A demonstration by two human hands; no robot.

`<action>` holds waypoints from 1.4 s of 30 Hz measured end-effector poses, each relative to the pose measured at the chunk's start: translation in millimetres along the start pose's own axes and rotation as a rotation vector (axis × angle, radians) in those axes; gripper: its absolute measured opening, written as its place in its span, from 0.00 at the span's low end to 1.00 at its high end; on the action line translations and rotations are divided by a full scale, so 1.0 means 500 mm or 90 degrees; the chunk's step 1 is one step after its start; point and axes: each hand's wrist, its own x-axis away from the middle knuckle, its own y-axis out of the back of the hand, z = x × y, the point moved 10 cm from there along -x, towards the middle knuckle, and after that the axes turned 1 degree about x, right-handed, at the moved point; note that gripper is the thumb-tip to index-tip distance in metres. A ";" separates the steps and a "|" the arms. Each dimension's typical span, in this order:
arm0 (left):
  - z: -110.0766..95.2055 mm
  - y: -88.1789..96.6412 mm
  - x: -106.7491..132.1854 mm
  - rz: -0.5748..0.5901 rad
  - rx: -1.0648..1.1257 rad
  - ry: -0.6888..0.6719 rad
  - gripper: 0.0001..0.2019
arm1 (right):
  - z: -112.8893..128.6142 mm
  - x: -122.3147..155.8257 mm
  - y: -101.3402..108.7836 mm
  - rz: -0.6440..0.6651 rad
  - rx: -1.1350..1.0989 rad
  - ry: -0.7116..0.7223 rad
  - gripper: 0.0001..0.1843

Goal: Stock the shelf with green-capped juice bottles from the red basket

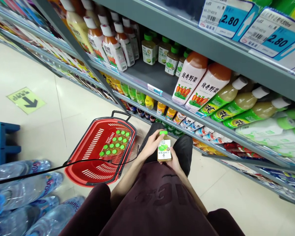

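A small juice bottle (164, 150) with a green cap and a white label stands upright in front of my lap, its label facing up toward me. My left hand (152, 141) is closed on it from the left, with fingers near the cap. Around its lower right side and base my right hand (174, 159) is closed too. To the left on the floor is a red shopping basket (88, 144), where several green-capped bottles (114, 144) stand in rows at one end. Similar green-capped bottles (148, 49) are on the shelf ahead.
The grey shelf (152, 73) also holds carrot-label juice cartons (189, 78) and larger bottles (113, 46). Large water bottles (22, 190) lie at lower left beside a blue plastic stand (5, 141). A black cable (51, 168) crosses over the basket. A floor arrow sign (26, 100) is farther left.
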 end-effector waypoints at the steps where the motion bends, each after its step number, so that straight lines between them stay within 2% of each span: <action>1: 0.000 0.002 -0.001 -0.005 -0.017 -0.010 0.24 | 0.001 0.000 0.004 -0.010 0.027 0.016 0.30; 4: -0.007 -0.001 -0.002 0.009 -0.078 -0.040 0.23 | 0.005 0.003 0.012 -0.036 0.098 0.053 0.28; 7: -0.022 -0.008 0.000 0.023 -0.113 -0.069 0.21 | 0.007 0.006 0.018 -0.064 0.097 0.060 0.27; 15: -0.026 -0.014 -0.006 0.028 -0.083 -0.075 0.23 | 0.031 0.009 0.018 -0.081 0.064 0.087 0.28; 25: -0.027 -0.016 0.001 0.048 -0.032 -0.060 0.22 | 0.053 0.021 0.011 -0.103 0.081 0.101 0.26; 29: -0.015 -0.020 0.003 0.067 -0.028 -0.056 0.25 | 0.058 0.019 0.010 -0.113 0.103 0.110 0.27; 33: 0.006 -0.020 0.001 0.058 -0.047 -0.036 0.29 | 0.048 0.008 0.021 -0.124 0.054 0.123 0.29; 37: 0.008 -0.026 0.001 0.061 -0.069 -0.038 0.29 | 0.039 0.000 0.034 -0.135 0.031 0.128 0.31; 42: 0.013 -0.029 0.003 0.066 -0.065 -0.042 0.28 | 0.050 0.002 0.038 -0.154 0.041 0.144 0.31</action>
